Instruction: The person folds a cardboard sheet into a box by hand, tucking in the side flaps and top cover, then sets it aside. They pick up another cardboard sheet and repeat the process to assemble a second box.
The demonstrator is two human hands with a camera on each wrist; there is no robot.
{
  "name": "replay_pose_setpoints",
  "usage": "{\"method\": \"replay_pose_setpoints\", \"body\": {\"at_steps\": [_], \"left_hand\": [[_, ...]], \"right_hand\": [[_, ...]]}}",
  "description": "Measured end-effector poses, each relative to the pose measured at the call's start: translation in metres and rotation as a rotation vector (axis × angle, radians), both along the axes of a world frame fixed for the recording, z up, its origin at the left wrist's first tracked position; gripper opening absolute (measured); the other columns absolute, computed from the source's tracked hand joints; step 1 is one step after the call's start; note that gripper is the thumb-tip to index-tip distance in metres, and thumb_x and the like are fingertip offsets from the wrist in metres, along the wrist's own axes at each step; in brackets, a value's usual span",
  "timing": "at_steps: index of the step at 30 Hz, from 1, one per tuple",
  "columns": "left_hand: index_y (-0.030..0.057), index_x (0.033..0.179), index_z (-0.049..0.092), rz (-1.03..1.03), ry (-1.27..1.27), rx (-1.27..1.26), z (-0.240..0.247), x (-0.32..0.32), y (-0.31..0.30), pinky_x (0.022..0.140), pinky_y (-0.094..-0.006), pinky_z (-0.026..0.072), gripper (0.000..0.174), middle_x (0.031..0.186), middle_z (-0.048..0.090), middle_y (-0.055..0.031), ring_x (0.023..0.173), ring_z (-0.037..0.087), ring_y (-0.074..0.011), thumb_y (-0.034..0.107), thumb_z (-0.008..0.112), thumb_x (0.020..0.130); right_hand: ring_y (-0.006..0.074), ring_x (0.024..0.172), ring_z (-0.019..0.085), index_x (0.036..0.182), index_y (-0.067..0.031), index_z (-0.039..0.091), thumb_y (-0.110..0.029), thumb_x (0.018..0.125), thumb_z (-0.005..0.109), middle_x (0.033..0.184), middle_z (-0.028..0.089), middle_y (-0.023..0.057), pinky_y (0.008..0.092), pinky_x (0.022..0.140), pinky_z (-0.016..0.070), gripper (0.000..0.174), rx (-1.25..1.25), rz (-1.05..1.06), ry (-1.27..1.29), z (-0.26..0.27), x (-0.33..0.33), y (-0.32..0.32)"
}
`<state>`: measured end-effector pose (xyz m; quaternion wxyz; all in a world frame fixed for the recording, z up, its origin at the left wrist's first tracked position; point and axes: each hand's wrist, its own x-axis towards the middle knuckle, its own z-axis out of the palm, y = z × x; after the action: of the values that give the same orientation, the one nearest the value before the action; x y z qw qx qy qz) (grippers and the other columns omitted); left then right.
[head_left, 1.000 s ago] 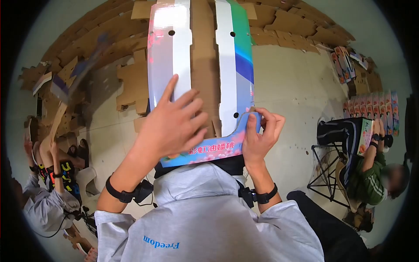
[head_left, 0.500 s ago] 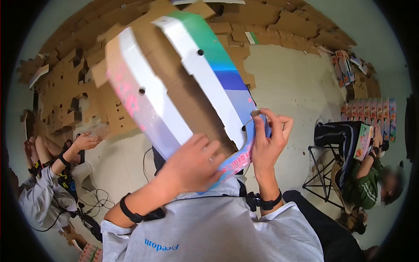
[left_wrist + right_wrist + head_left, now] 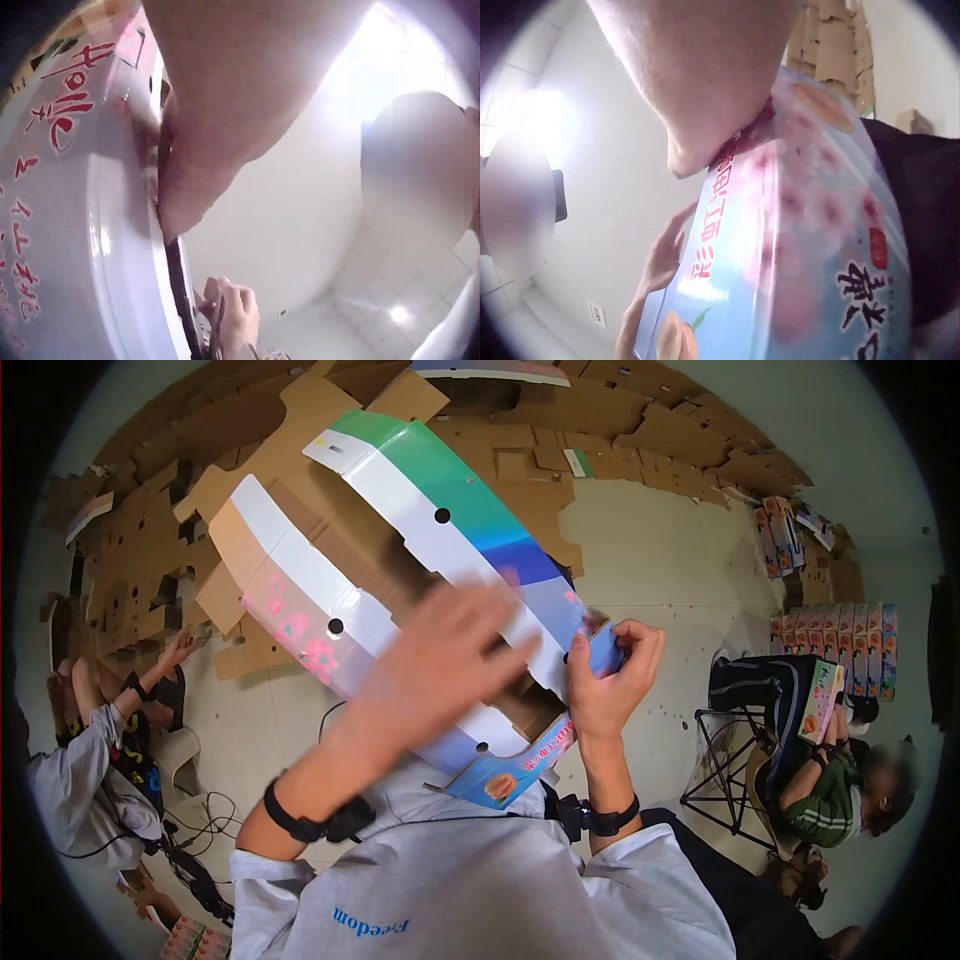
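A printed carton (image 3: 515,525) lies slantwise before me in the head view, its far end towards the upper left. White flaps run along both sides of its brown interior. My left hand (image 3: 435,665), blurred, is over the middle and near part of the carton, fingers extended; contact is unclear. At the near right corner my right hand (image 3: 612,678) grips the carton, thumb inside the edge. The near end panel (image 3: 505,780) shows a peach picture. In the right wrist view the printed carton (image 3: 810,225) is under my right hand (image 3: 705,82).
Flattened brown cardboard (image 3: 135,575) covers the floor at left and beyond the carton. Printed boxes (image 3: 840,645) stand in rows at right. A seated person in green (image 3: 830,795) holds a box there; another person (image 3: 80,780) sits at left near cables (image 3: 205,820).
The carton's far end has swung left from its upright-in-view position. My left hand has left the near end panel and moved over the middle. My right hand keeps its grip at the corner.
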<state>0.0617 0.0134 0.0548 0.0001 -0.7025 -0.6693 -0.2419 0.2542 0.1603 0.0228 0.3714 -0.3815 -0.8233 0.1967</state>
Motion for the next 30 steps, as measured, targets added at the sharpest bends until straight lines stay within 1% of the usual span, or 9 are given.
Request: {"method": "replay_pose_setpoints", "body": {"at_steps": [3, 6, 9, 12, 15, 22, 24, 27, 30], "left_hand": [[0.0264, 0.145, 0.064, 0.142, 0.076, -0.048, 0.004, -0.029, 0.011, 0.128, -0.0569, 0.0333, 0.056, 0.161, 0.051, -0.0098, 0.151, 0.043, -0.0399, 0.026, 0.079, 0.091], [0.0304, 0.148, 0.062, 0.187, 0.132, -0.098, 0.0, -0.021, 0.008, 0.128, -0.0583, 0.0323, 0.058, 0.169, 0.044, -0.0054, 0.157, 0.036, -0.04, 0.029, 0.079, 0.092], [0.0319, 0.148, 0.062, 0.207, 0.117, -0.081, -0.005, -0.015, 0.008, 0.129, -0.059, 0.0317, 0.059, 0.167, 0.046, -0.0041, 0.155, 0.038, -0.0395, 0.03, 0.08, 0.091], [0.0329, 0.146, 0.063, 0.227, 0.119, -0.059, -0.007, -0.011, 0.007, 0.128, -0.0593, 0.0318, 0.06, 0.166, 0.047, -0.0029, 0.155, 0.038, -0.0388, 0.032, 0.082, 0.089], [0.0327, 0.145, 0.064, 0.232, 0.102, -0.052, -0.008, -0.011, 0.007, 0.128, -0.0591, 0.0318, 0.059, 0.166, 0.047, -0.0029, 0.155, 0.039, -0.0383, 0.032, 0.082, 0.089], [0.0338, 0.146, 0.064, 0.236, 0.11, -0.04, -0.008, -0.008, 0.008, 0.128, -0.0587, 0.0326, 0.061, 0.166, 0.047, -0.0026, 0.155, 0.04, -0.0382, 0.031, 0.082, 0.088], [0.0341, 0.146, 0.064, 0.241, 0.102, -0.032, -0.009, -0.007, 0.009, 0.128, -0.0584, 0.0331, 0.061, 0.166, 0.048, -0.0024, 0.154, 0.04, -0.0378, 0.031, 0.082, 0.088], [0.0343, 0.145, 0.065, 0.245, 0.111, -0.022, -0.01, -0.01, 0.01, 0.128, -0.058, 0.0338, 0.061, 0.166, 0.048, -0.002, 0.154, 0.04, -0.0374, 0.031, 0.083, 0.087], [0.0354, 0.145, 0.065, 0.245, 0.111, -0.027, -0.011, -0.011, 0.011, 0.128, -0.0577, 0.034, 0.062, 0.166, 0.048, -0.0006, 0.154, 0.041, -0.0367, 0.032, 0.083, 0.085]], "right_hand": [[0.032, 0.097, 0.057, 0.115, 0.0, 0.062, -0.02, 0.081, 0.085, 0.107, 0.054, 0.0145, 0.0432, 0.085, 0.0505, 0.046, -0.002, -0.017, 0.032, 0.0, 0.0, 0.0], [0.0339, 0.1, 0.062, 0.118, -0.0004, 0.066, -0.018, 0.081, 0.084, 0.109, 0.06, 0.0164, 0.0438, 0.087, 0.0531, 0.044, 0.051, 0.06, 0.01, 0.009, -0.002, 0.0], [0.0347, 0.099, 0.066, 0.118, -0.0007, 0.069, -0.017, 0.082, 0.083, 0.108, 0.066, 0.0173, 0.0436, 0.085, 0.0549, 0.042, -0.066, 0.086, 0.003, 0.001, 0.002, -0.003], [0.0342, 0.094, 0.069, 0.118, -0.0001, 0.069, -0.016, 0.082, 0.082, 0.105, 0.069, 0.0169, 0.0425, 0.082, 0.0561, 0.041, 0.021, 0.074, -0.013, 0.004, 0.002, -0.004], [0.0338, 0.093, 0.068, 0.118, 0.0001, 0.07, -0.016, 0.083, 0.082, 0.106, 0.069, 0.0173, 0.0421, 0.082, 0.0562, 0.04, 0.129, 0.05, 0.088, 0.002, 0.005, 0.001], [0.035, 0.095, 0.068, 0.118, 0.0027, 0.072, -0.016, 0.082, 0.082, 0.103, 0.07, 0.0168, 0.0426, 0.084, 0.0557, 0.041, 0.051, 0.072, -0.025, 0.005, 0.002, -0.004], [0.0359, 0.097, 0.069, 0.118, 0.0036, 0.071, -0.015, 0.082, 0.082, 0.103, 0.071, 0.0171, 0.0427, 0.085, 0.0558, 0.042, 0.082, 0.071, -0.088, 0.006, 0.002, -0.005], [0.0373, 0.103, 0.071, 0.12, 0.0041, 0.071, -0.014, 0.082, 0.082, 0.106, 0.074, 0.0179, 0.0432, 0.088, 0.0566, 0.044, 0.354, 0.107, -0.195, 0.013, 0.002, 0.002], [0.0394, 0.111, 0.071, 0.122, 0.0044, 0.071, -0.015, 0.082, 0.083, 0.111, 0.075, 0.0188, 0.0459, 0.095, 0.0564, 0.046, 0.138, 0.108, -0.046, -0.003, 0.003, 0.0]]}}
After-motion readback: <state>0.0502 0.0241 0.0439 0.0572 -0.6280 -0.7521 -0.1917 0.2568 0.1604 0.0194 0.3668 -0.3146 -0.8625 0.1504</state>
